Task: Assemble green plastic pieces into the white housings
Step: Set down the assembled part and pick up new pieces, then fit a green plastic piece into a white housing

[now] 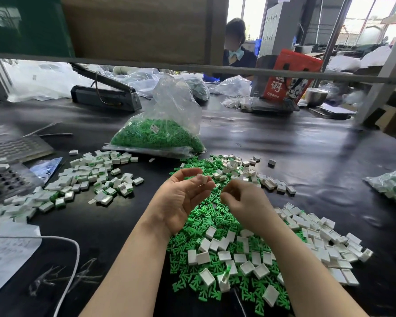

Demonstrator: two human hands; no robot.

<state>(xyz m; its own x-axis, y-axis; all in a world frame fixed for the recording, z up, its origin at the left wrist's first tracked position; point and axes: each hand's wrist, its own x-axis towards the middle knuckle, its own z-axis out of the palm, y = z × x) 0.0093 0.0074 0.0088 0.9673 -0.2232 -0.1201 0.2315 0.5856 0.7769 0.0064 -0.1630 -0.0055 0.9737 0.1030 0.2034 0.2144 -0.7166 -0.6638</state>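
Two hands above loose pile on worktop [306,143]. Left hand [183,197] pinches white housing [203,178] at fingertips, palm up. Right hand [242,202] just beside it, fingers curled; whether it holds green piece, cannot tell. Housing lies up-left of right grip, near. Green pieces [204,220] heaped below. Bag label [155,128] unreadable.

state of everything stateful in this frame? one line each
Left hand: palm up, pinching a white housing.
Right hand: fingers curled; contents not visible.
Bag of green pieces: open at top, partly full.
Left pile of housings: green already fitted.
Near pile: loose, unassembled.
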